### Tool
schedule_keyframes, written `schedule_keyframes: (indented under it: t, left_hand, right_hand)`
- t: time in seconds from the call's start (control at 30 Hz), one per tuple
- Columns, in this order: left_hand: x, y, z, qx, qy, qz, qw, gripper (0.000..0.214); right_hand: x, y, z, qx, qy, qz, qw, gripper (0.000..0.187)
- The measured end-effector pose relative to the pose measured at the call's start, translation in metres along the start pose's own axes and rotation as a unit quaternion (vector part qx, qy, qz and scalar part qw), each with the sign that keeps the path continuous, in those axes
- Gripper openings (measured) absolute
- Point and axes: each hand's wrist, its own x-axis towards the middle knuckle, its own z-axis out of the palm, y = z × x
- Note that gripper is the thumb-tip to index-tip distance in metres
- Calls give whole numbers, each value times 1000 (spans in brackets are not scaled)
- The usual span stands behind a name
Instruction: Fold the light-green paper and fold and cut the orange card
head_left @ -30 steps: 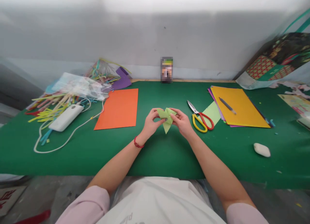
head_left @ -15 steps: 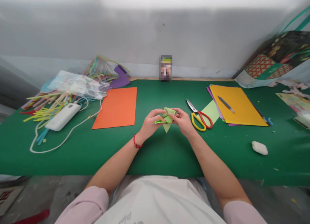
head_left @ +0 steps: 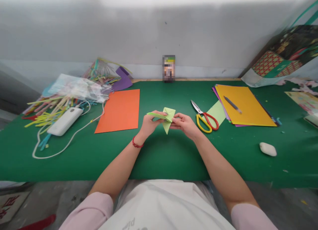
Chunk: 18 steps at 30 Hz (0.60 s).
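A folded piece of light green paper (head_left: 169, 114) is held above the table between both hands. One point of it hangs downward, and a narrow flap sticks out to the left over my left hand (head_left: 150, 124). My left hand grips the paper from the left, its thumb and fingers closed on the fold. From the right, my right hand (head_left: 185, 124) pinches its edge near the middle. To the right of my right hand lie scissors (head_left: 204, 120) with one yellow and one red handle, partly over a light green sheet (head_left: 215, 114).
An orange sheet (head_left: 119, 110) lies left of the hands. Beyond it are a white power bank (head_left: 66, 121) with a cable and a heap of paper strips (head_left: 49, 105). At right are yellow sheets (head_left: 245, 107), a pen (head_left: 232, 104), a white case (head_left: 268, 149) and a bag (head_left: 273, 64).
The green paper has been turned and opened out somewhat, its flap now reaching further left. My left hand has shifted slightly left, and my right fingers have moved to the paper's right edge.
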Motion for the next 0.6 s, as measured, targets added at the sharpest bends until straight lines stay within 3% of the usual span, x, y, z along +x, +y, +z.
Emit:
schedule_keyframes:
  t: [0.17,0.43,0.6]
  left_hand:
    - [0,0,-3,7,-51,-7,999,20]
    - [0,1,-6,89,-78,118,986,11]
    - [-3,2,1,96,-63,59,992,14]
  right_hand:
    - [0,1,-1,-13,-19,6,1000,45]
    - [1,2,-2,-52,5,-10,999,44]
    - [2,4,-1,-63,17,-36,997,38]
